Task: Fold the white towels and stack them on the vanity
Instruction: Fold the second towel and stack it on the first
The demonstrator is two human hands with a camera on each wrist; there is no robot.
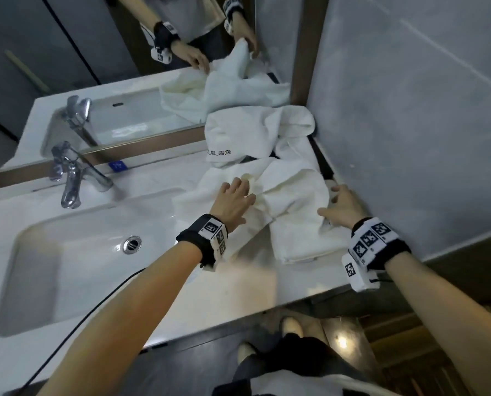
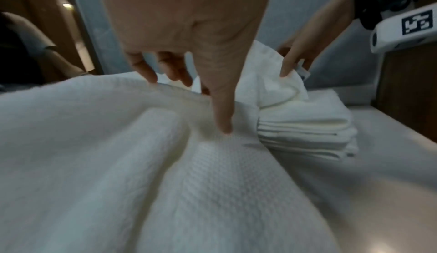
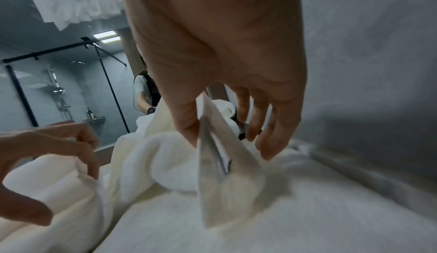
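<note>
A crumpled white towel [image 1: 284,190] lies on the right part of the white vanity top [image 1: 238,290]. My left hand [image 1: 235,201] is on its left side, fingers curled over a raised fold and thumb pressing the near side [image 2: 187,103]. By the wall, my right hand [image 1: 338,204] pinches a towel corner with a sewn label [image 3: 220,156] between thumb and fingers [image 3: 224,141]. A folded stack of white towels [image 1: 295,244] lies under the crumpled one, at the front [image 2: 307,130]. Behind it sits another loose white towel with black embroidered characters [image 1: 238,135].
The sink basin [image 1: 67,267] and chrome faucet [image 1: 72,178] fill the vanity's left half. A mirror [image 1: 124,81] stands behind, a grey wall [image 1: 410,124] close on the right. A black cable [image 1: 95,310] hangs over the front edge.
</note>
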